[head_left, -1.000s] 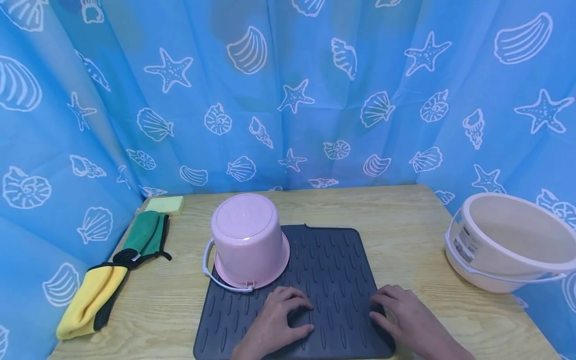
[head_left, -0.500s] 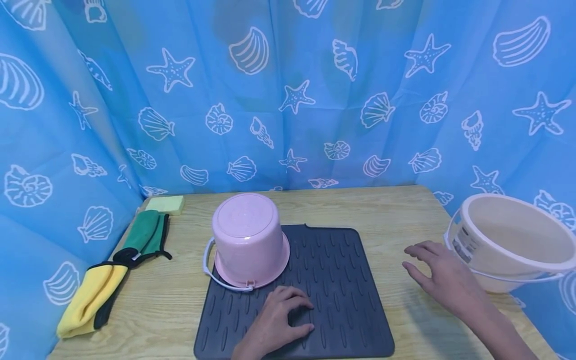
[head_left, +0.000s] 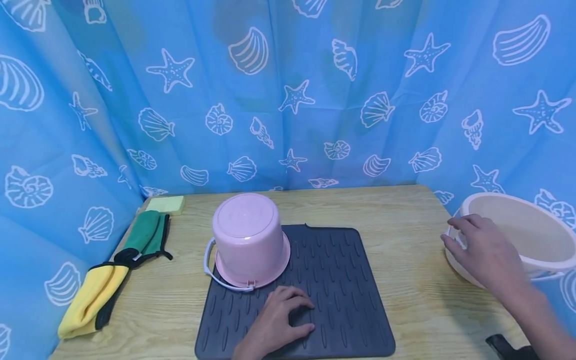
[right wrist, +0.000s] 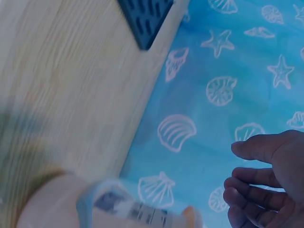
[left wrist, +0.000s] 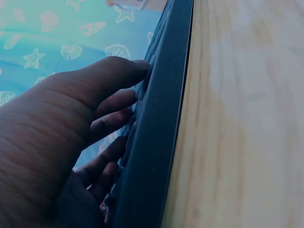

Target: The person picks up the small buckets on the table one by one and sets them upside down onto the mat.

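Note:
My left hand point(head_left: 276, 322) rests with loosely bent fingers on a dark ribbed mat point(head_left: 342, 300). In the left wrist view its fingertips touch the mat's ribbed surface and grip nothing. A pink bucket point(head_left: 247, 245) stands upside down on the mat's far left part, its pale handle hanging to the left. On the right, my right hand point(head_left: 488, 252) is in the air in front of a beige bucket point(head_left: 531, 220), covering part of its side and rim. The right wrist view shows this hand's loose fingers holding nothing, apart from the labelled bucket point(right wrist: 57, 204).
Along the left table edge lie a yellow cloth point(head_left: 92, 300), a green cloth point(head_left: 146, 232) and a pale yellow sponge point(head_left: 166, 205). A blue shell-patterned curtain point(head_left: 310, 130) hangs behind the wooden table point(head_left: 405, 210). A black strap point(head_left: 513, 347) shows beside the right forearm.
My right hand has lifted off the mat's right edge and moved right and up to the beige bucket. The left hand and pink bucket have stayed where they were.

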The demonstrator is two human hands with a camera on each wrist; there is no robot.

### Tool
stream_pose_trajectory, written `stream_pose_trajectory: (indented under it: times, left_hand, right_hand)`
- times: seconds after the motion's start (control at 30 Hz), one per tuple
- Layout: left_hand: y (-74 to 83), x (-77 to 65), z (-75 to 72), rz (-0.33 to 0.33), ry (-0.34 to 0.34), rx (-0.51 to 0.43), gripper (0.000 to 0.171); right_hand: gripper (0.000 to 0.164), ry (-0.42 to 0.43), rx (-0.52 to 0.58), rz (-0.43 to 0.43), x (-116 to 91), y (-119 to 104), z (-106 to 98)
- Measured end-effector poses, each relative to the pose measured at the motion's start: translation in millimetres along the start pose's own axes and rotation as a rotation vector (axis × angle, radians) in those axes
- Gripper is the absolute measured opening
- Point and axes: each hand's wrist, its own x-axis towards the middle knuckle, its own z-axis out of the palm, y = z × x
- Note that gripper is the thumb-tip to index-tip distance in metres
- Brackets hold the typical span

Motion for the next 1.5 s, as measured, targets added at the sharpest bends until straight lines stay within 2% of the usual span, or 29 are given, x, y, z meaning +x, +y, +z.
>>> stream_pose_trajectory:
  times: [0.07,0.23,0.4,0.5,0.67,0.87,1.0,1.13,1.5]
  left_hand:
    - [-0.1,-0.2,-0.3,0.002,0.003,0.001,0.026]
    - [-0.1,-0.2,-0.6,0.002,0.003,0.005,0.026]
    - [-0.2,0.0,-0.4,0.000,0.008,0.012,0.027]
    - [-0.8,-0.3,0.3,0.008,0.016,0.015,0.027]
    - [-1.1,-0.7,-0.1,0.004,0.020,0.010,0.027]
    - [-1.6,-0.4,-0.5,0.013,0.021,0.023,0.027]
    - [-2.5,-1.1,-0.1,0.025,0.024,0.022,0.026]
    - [-3.0,-2.4,0.5,0.018,0.031,0.021,0.027]
    - [-4.4,-0.7,3.3,0.047,0.062,0.024,0.025]
  right_hand:
    - [0.039,0.005,-0.023,-0.003,3,9,-1]
    - [0.043,-0.067,-0.102,0.041,8,27,-2]
    - [0.038,-0.107,-0.144,0.075,7,36,-2]
    - [0.031,-0.143,-0.144,0.117,8,38,-4]
    - [0.021,-0.222,-0.103,0.234,13,38,-6]
    - [0.029,-0.182,-0.058,0.232,14,37,-7]
    - [0.025,-0.144,-0.053,0.208,15,33,-10]
    - [0.014,-0.100,-0.038,0.186,20,25,-15]
    - [0.020,-0.015,0.059,0.216,28,1,-29]
